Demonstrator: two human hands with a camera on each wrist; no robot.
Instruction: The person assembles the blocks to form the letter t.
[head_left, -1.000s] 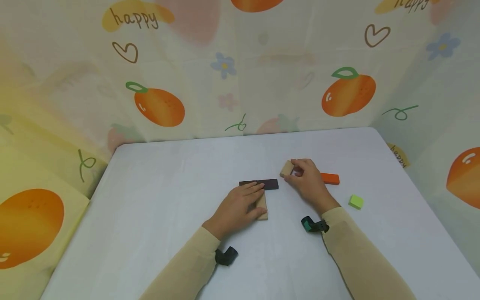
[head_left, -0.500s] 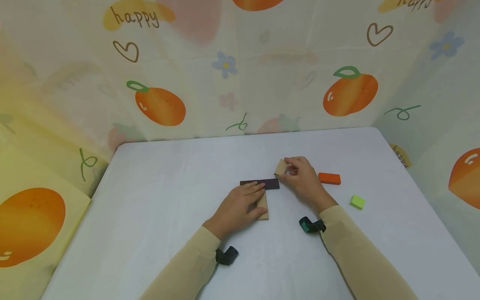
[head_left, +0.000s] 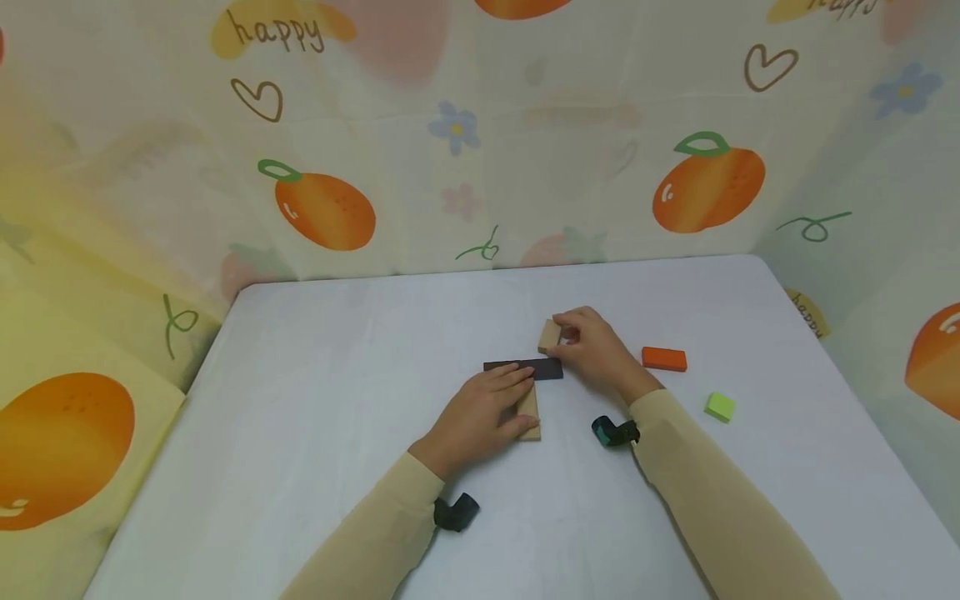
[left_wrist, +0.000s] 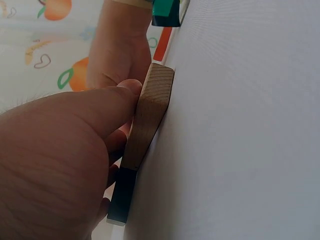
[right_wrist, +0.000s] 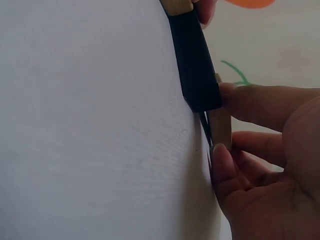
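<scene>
In the head view my left hand (head_left: 474,418) lies over a light wooden block (head_left: 531,414) and a dark block (head_left: 550,369), fingers extended and thumb on the wood. These two blocks lie flat in a T shape, the dark one crosswise at the wooden one's far end. My right hand (head_left: 596,352) pinches a small wooden block (head_left: 549,334) between thumb and fingers, just beyond the dark block's right half. From the right wrist, this small block (right_wrist: 221,129) appears close behind the dark block's end; whether they touch I cannot tell.
To the right of my right hand lie an orange block (head_left: 664,358) and a small lime-green block (head_left: 720,407). Everything rests on a white table (head_left: 337,375). A fruit-patterned cloth (head_left: 510,167) hangs behind its far edge.
My right hand has moved left with the small wooden block, from right of the dark block to just behind its right half. My left hand has stayed in place.
</scene>
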